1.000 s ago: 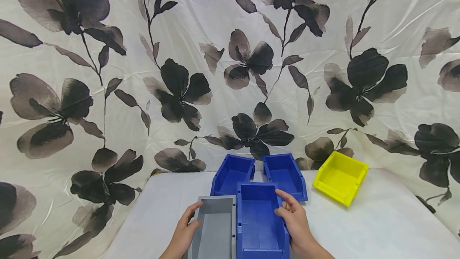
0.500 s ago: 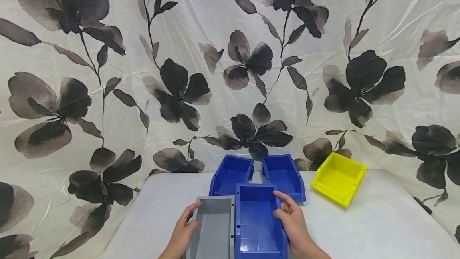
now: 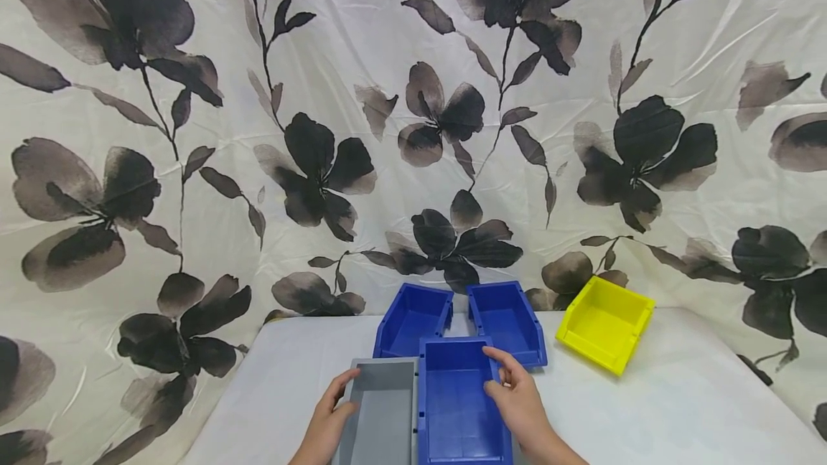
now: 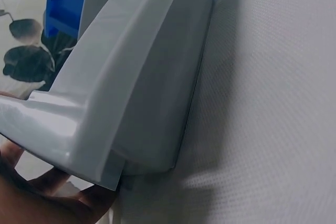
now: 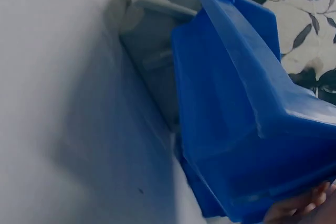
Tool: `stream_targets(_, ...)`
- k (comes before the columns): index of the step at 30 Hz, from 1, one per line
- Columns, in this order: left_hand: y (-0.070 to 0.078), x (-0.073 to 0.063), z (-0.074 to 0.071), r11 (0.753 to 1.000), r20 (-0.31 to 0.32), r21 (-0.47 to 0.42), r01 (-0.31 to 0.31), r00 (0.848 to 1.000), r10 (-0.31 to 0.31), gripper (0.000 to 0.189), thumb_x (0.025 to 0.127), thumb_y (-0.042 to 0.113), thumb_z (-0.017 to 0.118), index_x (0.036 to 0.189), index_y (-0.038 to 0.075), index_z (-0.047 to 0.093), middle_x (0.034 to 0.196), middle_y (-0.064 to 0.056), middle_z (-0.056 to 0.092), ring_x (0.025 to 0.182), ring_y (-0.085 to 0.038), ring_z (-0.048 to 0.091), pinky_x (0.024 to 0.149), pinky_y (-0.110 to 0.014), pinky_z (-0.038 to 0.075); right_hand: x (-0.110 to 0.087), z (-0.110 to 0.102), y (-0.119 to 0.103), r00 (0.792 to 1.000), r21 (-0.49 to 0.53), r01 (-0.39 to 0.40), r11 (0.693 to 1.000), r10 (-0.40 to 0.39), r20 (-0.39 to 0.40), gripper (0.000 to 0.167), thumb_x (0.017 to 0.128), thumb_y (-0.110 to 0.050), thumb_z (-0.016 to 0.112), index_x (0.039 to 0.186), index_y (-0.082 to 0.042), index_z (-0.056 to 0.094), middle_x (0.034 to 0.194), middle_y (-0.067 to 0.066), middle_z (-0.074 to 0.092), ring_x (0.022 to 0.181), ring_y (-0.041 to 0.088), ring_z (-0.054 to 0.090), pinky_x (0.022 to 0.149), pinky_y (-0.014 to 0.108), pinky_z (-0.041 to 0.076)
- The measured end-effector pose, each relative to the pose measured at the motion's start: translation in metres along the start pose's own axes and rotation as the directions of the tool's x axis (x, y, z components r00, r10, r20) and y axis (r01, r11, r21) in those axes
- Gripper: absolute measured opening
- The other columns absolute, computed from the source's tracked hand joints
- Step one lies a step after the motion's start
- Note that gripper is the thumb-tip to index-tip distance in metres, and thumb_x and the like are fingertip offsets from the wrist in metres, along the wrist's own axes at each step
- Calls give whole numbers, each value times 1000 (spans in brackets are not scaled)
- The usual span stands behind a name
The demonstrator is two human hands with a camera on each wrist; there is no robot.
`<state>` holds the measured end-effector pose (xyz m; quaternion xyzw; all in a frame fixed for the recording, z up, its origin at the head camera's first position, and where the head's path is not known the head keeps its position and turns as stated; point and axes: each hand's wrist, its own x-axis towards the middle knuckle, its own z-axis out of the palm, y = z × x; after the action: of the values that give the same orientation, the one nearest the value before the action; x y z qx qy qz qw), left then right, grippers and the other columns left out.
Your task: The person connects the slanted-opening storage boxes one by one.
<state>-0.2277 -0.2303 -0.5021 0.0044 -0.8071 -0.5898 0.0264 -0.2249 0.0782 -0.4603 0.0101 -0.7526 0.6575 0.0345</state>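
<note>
Partly bent, the left hand (image 3: 328,425) pinches the left rim of a grey bin (image 3: 386,418) between thumb and fingers; just beside it, the curled right hand (image 3: 525,407) grips the front blue bin (image 3: 461,400) by its right rim, near two rear blue bins (image 3: 507,318)

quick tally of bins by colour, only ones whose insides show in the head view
Blue bins: 3
Grey bin: 1
Yellow bin: 1
Total: 5
</note>
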Motion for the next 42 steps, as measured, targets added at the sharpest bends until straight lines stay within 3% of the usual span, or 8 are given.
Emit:
stream_targets(6, -1, 2, 1, 1000, -2, 6, -16, 1000, 16, 54, 89, 4, 52, 142, 8, 45, 150, -27, 31, 135, -52, 26, 94, -66, 35, -1, -5, -5, 992, -291, 120, 949, -124, 3, 48, 88, -9, 66, 134, -10, 56, 92, 4, 45, 73, 14, 43, 60, 26, 39)
stream_targets(9, -3, 1, 1, 1000, -16, 13, -3, 1000, 3, 54, 88, 3, 52, 141, 8, 46, 146, -27, 37, 131, -49, 34, 92, -61, 39, -2, -6, -9, 973, -441, 211, 872, -231, 8, 50, 87, -16, 70, 135, -12, 57, 104, 3, 48, 86, 16, 47, 70, 31, 44)
stream_targets(14, -5, 2, -1, 1000, 2, 12, 0, 1000, 0, 54, 89, 4, 52, 142, 8, 45, 143, -29, 40, 126, -46, 41, 88, -57, 43, -1, -4, -23, 923, -633, 351, 691, -368, 110, 54, 86, -31, 72, 135, -16, 58, 128, 7, 51, 115, 27, 48, 90, 51, 43)
stream_targets(18, -6, 3, -2, 1000, 8, 5, -15, 1000, 15, 54, 89, 4, 51, 142, 7, 44, 146, -29, 36, 129, -48, 37, 90, -59, 41, 2, -1, -36, 897, -696, 438, 569, -334, 290, 61, 89, -47, 64, 143, -22, 50, 147, 11, 41, 137, 38, 30, 101, 65, 27)
stream_targets(23, -6, 2, -1, 1000, 6, 6, -19, 1000, 19, 54, 88, 3, 52, 142, 7, 45, 145, -29, 36, 129, -48, 37, 90, -59, 41, 5, 7, -47, 861, -724, 507, 468, -232, 453, 74, 90, -67, 47, 151, -26, 36, 157, 10, 26, 143, 41, 14, 107, 65, 17)
stream_targets(27, -4, 1, -1, 1000, 4, 6, -24, 1000, 24, 55, 87, 3, 52, 141, 7, 45, 144, -30, 38, 128, -47, 38, 89, -58, 42, 6, 15, -50, 852, -738, 516, 435, -164, 498, 78, 89, -71, 41, 153, -27, 32, 158, 13, 23, 143, 44, 12, 107, 65, 15)
stream_targets(33, -3, 3, 1, 1000, 7, 14, -15, 1000, 15, 54, 88, 3, 52, 142, 7, 45, 143, -29, 39, 127, -47, 40, 89, -58, 42, 3, 22, -48, 850, -748, 507, 428, -101, 518, 83, 86, -75, 39, 153, -26, 33, 157, 15, 23, 142, 45, 13, 106, 67, 13)
stream_targets(42, -3, 0, -1, 1000, -5, 20, -4, 1000, 4, 55, 87, 3, 52, 141, 7, 46, 144, -28, 38, 127, -48, 39, 91, -60, 41, 3, 28, -43, 831, -740, 540, 400, -114, 545, 71, 89, -72, 40, 150, -37, 35, 156, 16, 26, 139, 52, 13, 103, 71, 14)
